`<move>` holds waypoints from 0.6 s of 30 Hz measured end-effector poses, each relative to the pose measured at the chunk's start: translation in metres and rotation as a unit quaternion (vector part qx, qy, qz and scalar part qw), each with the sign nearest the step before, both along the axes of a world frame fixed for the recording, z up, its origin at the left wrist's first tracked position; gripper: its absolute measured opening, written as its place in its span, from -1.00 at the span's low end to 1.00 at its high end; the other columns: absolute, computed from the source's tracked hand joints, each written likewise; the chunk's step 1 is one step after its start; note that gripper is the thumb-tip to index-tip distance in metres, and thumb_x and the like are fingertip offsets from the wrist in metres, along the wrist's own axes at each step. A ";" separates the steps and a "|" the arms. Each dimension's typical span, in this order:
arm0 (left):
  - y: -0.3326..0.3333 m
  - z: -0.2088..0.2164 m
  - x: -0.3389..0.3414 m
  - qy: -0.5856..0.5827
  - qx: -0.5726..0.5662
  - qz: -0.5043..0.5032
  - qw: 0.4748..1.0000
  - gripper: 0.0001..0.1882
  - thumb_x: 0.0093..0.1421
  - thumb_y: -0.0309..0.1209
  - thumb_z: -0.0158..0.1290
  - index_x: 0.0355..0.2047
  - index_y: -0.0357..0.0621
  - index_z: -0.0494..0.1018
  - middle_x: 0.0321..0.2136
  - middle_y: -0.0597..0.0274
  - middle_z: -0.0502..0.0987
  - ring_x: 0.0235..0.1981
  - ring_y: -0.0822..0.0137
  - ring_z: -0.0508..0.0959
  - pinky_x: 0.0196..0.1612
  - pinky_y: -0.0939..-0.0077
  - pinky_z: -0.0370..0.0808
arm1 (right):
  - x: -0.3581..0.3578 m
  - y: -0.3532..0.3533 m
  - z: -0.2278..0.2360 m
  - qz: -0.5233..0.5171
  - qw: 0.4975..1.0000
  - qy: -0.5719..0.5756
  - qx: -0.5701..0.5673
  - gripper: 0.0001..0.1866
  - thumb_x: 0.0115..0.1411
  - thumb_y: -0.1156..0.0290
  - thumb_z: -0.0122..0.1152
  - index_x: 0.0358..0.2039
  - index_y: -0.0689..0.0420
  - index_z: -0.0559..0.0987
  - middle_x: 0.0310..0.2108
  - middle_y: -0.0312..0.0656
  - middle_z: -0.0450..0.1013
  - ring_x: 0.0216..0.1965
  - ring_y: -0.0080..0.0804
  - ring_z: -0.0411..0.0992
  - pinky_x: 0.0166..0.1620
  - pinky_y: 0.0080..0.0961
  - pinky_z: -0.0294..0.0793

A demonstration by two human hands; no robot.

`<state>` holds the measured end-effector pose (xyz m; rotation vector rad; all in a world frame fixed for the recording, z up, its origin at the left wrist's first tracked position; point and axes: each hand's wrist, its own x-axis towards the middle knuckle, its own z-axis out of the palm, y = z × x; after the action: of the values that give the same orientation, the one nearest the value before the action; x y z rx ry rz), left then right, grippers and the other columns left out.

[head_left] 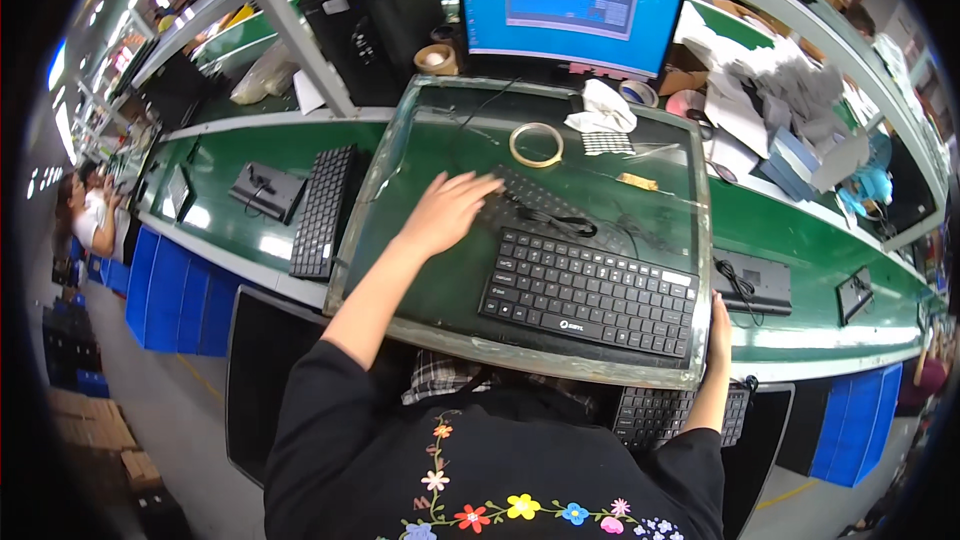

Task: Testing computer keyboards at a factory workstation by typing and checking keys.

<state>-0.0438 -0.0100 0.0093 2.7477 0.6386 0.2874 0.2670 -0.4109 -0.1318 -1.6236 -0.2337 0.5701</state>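
Keyboard (pixel 590 292), one on the glass-topped board (pixel 560 368), lies near its front and right edges, one black cable (pixel 568 224) bunched just behind, with open glass stretching left. The left hand (pixel 447 212), fingers extended and uncurled, is over the glass near the cable; the right hand (pixel 720 327) is at the board's right edge, its grip impossible to tell. Farther back come one tape ring (pixel 538 165), one white cloth (pixel 604 108) and, beyond the rear edge, one lit monitor (pixel 570 10).
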 end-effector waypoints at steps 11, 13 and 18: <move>0.011 -0.024 0.055 -0.002 0.013 0.028 1.000 -0.77 0.23 -0.34 -0.07 -0.12 -0.06 0.40 -0.23 0.17 0.46 -0.13 0.05 0.46 -0.13 0.24 0.42 | 0.037 0.079 -0.114 0.179 0.842 0.307 0.405 -0.28 0.21 -0.11 -0.03 0.24 0.08 0.13 0.29 -0.15 -0.02 0.24 -0.07 0.07 0.11 0.09 0.31; 0.004 -0.010 0.052 -0.036 0.092 -0.025 0.995 -0.69 0.18 -0.31 0.01 -0.05 -0.04 0.39 -0.20 0.20 0.46 -0.20 0.08 0.48 -0.18 0.26 0.44 | 0.041 0.089 -0.109 0.210 0.797 0.368 0.430 -0.26 0.20 -0.09 -0.01 0.28 -0.02 0.05 0.31 -0.15 -0.07 0.25 -0.04 0.05 0.11 0.20 0.27; -0.055 0.010 0.020 -0.111 -0.245 0.151 0.951 -0.32 0.03 -0.43 0.21 0.17 0.03 0.23 0.04 0.08 0.32 -0.17 0.31 0.43 -0.20 0.46 0.48 | 0.044 0.105 -0.082 0.302 0.694 0.427 0.495 -0.24 0.22 -0.11 -0.05 0.33 -0.16 -0.07 0.29 -0.14 -0.02 0.24 -0.06 0.07 0.14 0.24 0.19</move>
<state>-0.0241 -0.0646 0.0196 2.1064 0.9261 0.4326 0.3107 -0.3055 -0.2137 -0.0800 -0.2918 1.3515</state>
